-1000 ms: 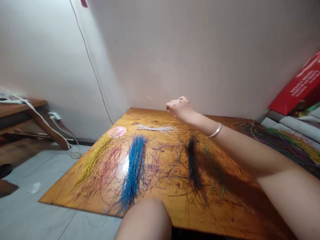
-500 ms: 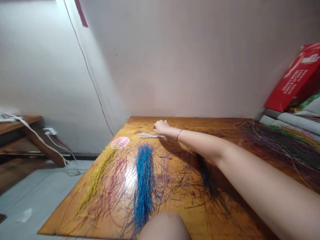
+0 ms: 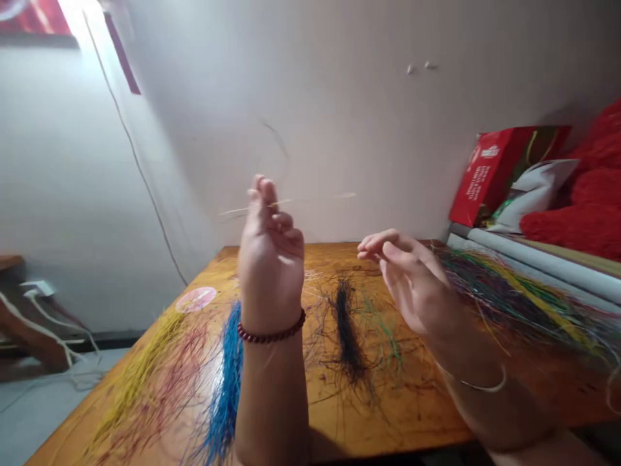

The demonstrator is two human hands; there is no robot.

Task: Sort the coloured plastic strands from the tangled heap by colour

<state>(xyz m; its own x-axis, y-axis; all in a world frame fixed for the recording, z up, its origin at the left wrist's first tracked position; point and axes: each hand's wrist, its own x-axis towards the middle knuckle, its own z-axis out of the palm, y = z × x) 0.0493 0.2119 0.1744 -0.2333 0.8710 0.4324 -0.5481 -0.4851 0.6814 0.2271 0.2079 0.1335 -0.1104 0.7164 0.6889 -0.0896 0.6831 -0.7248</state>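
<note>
two hands: both up off the wooden table (image 3: 407,414)
left hand (image 3: 272,272): nearly shut, fingertips pinching one thin pale strand (image 3: 315,198)
right hand (image 3: 414,285): loosely open, fingers a bit curled, holding nothing i can see
change: that strand is now up in the air, above the table and clear of the pale bundle (image 3: 313,275)
around: blue strands (image 3: 226,388), black strands (image 3: 345,330), yellow strands (image 3: 140,369) lying spread out

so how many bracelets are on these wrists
2. A dark red beaded bracelet circles the left wrist, and a thin silver-coloured bangle hangs just below the right wrist, on the forearm.
</note>
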